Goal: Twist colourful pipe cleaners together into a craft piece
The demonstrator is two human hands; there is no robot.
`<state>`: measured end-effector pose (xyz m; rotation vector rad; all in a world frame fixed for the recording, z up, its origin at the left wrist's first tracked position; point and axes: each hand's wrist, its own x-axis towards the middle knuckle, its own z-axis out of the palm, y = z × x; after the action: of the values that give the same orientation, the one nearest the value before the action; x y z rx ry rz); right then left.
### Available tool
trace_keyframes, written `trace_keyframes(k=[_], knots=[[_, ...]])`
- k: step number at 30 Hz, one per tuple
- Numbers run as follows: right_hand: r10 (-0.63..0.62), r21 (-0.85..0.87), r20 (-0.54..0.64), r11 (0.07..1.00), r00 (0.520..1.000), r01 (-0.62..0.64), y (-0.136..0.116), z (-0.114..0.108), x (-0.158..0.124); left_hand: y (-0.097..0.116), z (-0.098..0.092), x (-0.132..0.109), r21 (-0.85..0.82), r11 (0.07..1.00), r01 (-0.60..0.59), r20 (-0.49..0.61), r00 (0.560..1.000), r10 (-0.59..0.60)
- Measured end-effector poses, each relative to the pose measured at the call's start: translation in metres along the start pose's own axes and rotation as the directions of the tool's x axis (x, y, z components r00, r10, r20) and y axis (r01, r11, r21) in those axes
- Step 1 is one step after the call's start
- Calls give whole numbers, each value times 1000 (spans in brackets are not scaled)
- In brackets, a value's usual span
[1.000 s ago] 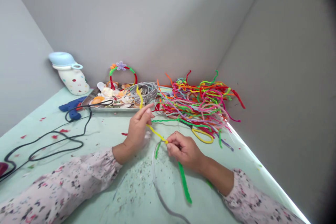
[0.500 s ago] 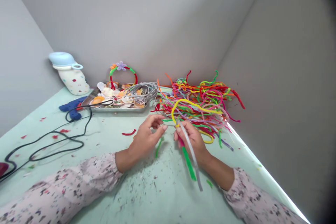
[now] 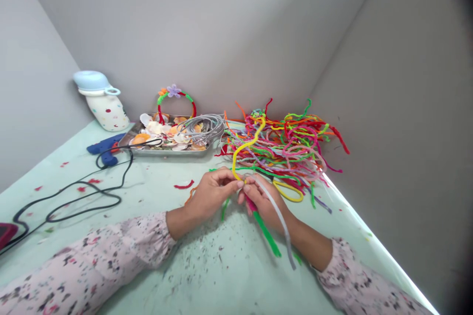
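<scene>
My left hand pinches the yellow pipe cleaner near its lower bend, and its fingertips meet those of my right hand. Closed round a wrapped pink and green band, my right hand holds it slanting down toward me. A grey pipe cleaner arches over the right hand's fingers and hangs down beside the band. The yellow one rises in a wavy line in front of a pile of colourful pipe cleaners.
A metal tray of shells and coiled grey wire stands behind my left hand. Left of it are a blue glue gun, its black cable and a bottle. Yellow-handled scissors lie by the pile.
My left hand has moved right to meet the right hand and has closed at the yellow pipe cleaner. The yellow pipe cleaner's free end has swung left and up.
</scene>
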<state>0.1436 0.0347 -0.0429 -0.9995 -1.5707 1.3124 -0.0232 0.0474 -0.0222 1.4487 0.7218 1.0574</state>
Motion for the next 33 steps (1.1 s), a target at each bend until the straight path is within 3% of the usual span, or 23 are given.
trace_keyframes(k=[6, 9, 33], knots=[[45, -53, -72, 997, 996, -49, -4, 4, 0, 2, 2, -1, 222, 972, 73, -214, 976, -25], [39, -125, -119, 991, 992, -54, -7, 7, 0, 6, 4, -2, 293, 949, 115, -267, 963, -34], [-4, -350, -253, 933, 968, -87, -10, 19, -1, -3, 8, -7, 515, 854, 67, -300, 948, 106]])
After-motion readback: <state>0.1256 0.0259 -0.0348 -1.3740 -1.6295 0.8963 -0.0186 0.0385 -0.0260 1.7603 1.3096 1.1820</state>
